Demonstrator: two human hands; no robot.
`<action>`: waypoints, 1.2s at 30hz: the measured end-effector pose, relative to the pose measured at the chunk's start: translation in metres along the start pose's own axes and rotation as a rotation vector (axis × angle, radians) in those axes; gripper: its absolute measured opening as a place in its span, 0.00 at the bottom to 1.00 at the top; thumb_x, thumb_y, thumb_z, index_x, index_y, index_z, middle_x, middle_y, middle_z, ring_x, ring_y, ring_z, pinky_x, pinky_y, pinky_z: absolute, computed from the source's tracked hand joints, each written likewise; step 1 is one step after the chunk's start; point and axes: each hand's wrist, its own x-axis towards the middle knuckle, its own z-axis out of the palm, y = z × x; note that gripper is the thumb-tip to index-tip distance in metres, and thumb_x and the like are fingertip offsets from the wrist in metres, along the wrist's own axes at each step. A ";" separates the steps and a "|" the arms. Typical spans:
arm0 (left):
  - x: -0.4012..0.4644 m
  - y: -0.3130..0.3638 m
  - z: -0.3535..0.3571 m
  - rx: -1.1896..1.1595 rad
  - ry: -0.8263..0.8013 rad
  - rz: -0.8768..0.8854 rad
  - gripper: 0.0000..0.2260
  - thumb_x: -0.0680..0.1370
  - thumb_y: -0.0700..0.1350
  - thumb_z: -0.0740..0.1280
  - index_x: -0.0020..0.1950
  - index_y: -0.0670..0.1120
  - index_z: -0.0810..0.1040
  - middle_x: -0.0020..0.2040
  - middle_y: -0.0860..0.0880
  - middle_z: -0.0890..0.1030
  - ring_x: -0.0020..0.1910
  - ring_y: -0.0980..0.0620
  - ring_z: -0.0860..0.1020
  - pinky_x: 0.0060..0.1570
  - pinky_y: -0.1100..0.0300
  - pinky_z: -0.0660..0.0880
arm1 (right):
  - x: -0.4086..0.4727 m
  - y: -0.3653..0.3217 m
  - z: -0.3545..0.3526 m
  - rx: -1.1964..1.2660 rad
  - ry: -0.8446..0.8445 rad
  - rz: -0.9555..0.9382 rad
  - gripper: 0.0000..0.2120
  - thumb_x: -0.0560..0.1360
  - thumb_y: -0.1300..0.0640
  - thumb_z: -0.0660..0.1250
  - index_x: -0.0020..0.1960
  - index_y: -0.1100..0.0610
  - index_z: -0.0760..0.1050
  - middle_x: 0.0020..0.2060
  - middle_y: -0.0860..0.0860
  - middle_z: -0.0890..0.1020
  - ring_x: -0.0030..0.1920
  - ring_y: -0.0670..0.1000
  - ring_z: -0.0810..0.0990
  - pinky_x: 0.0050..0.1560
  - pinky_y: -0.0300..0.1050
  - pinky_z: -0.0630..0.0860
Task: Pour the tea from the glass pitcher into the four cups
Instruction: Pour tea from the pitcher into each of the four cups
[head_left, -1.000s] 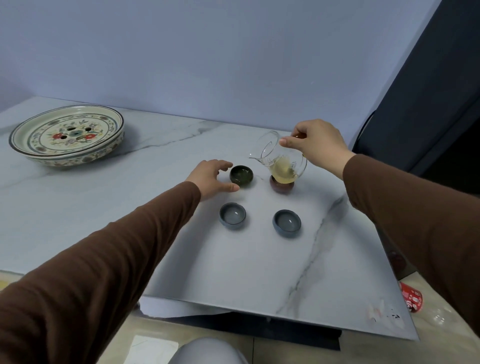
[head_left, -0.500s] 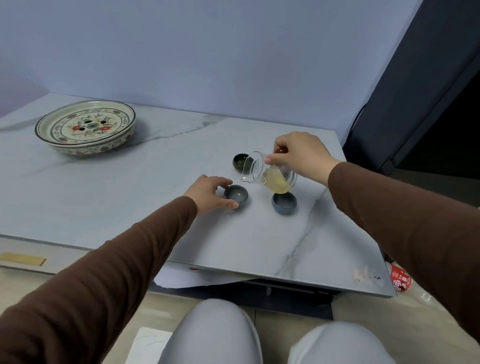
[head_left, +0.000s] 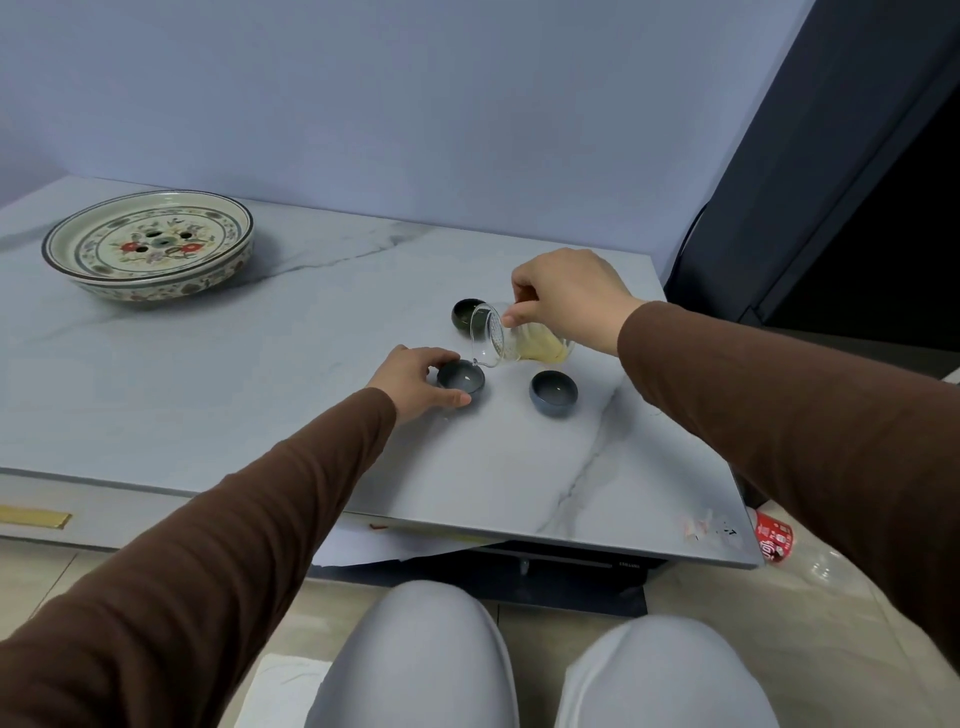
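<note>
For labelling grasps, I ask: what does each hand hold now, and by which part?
The right hand holds the tilted glass pitcher at its upper side near the rim. The left hand grips the left grey cup round its side wall.

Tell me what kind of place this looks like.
Probably a room in a home, set up for serving tea. A marble-look table holds a painted ceramic tea tray with drain holes, and a glass pitcher is tipped over a small grey cup. The tiled floor fits too.

glass pitcher (head_left: 506, 340): tipped further, spout over left grey cup (head_left: 461, 376) | left grip (head_left: 410, 382): moved there from green cup (head_left: 464, 313)
</note>
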 end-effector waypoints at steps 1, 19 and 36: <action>0.000 0.000 0.000 0.000 -0.001 -0.002 0.31 0.63 0.58 0.78 0.65 0.57 0.76 0.61 0.47 0.77 0.58 0.50 0.74 0.60 0.57 0.71 | 0.001 -0.002 -0.001 -0.012 -0.006 -0.011 0.16 0.71 0.41 0.71 0.39 0.54 0.74 0.34 0.48 0.76 0.41 0.54 0.75 0.34 0.44 0.61; 0.000 0.005 -0.003 0.023 -0.016 -0.033 0.30 0.62 0.59 0.78 0.64 0.58 0.77 0.61 0.47 0.77 0.59 0.48 0.74 0.63 0.52 0.71 | 0.006 -0.020 -0.012 -0.139 -0.012 -0.095 0.14 0.72 0.43 0.71 0.40 0.54 0.74 0.35 0.50 0.78 0.41 0.55 0.75 0.31 0.43 0.59; -0.002 0.007 -0.004 0.044 -0.022 -0.045 0.31 0.63 0.59 0.78 0.65 0.58 0.76 0.62 0.47 0.76 0.60 0.48 0.74 0.63 0.52 0.71 | 0.007 -0.029 -0.022 -0.212 0.000 -0.125 0.14 0.73 0.43 0.70 0.41 0.52 0.72 0.36 0.49 0.76 0.41 0.55 0.73 0.38 0.45 0.63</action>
